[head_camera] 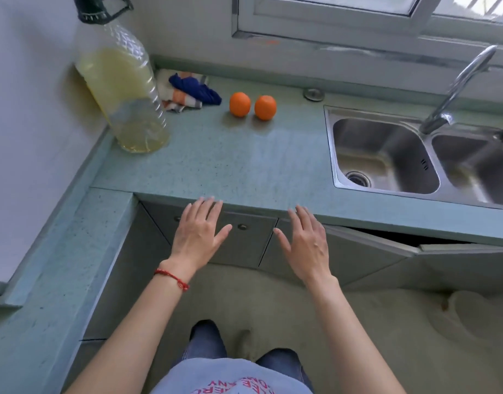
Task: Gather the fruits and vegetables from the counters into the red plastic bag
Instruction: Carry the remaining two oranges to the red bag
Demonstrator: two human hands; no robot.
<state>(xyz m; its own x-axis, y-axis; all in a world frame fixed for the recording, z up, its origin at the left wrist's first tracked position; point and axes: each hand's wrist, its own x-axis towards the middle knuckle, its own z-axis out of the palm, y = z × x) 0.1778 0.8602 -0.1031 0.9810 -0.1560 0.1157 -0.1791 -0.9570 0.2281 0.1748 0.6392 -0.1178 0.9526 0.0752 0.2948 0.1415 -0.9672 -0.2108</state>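
Head view showing an early stage, by the look of it: both grips bare and holding nothing, left hand (198,232) and right hand (306,242) hovering with fingers spread just short of the desk (244,166) edge. Two oranges (239,104) (265,107) sitting side by side near the back wall, well apart from the hands, not yet gathered. No red bag anywhere in sight, so impossible to tell what, if anything, is already packed. Likely reaching for the oranges next. Pale green speckled desk wrapping an L-shaped corner; oil bottle (125,89) standing left, rag (188,91) between it and the fruit, sink (383,155) and tap (457,83) at right under a window (358,12); cupboard door (366,248) hanging ajar below.
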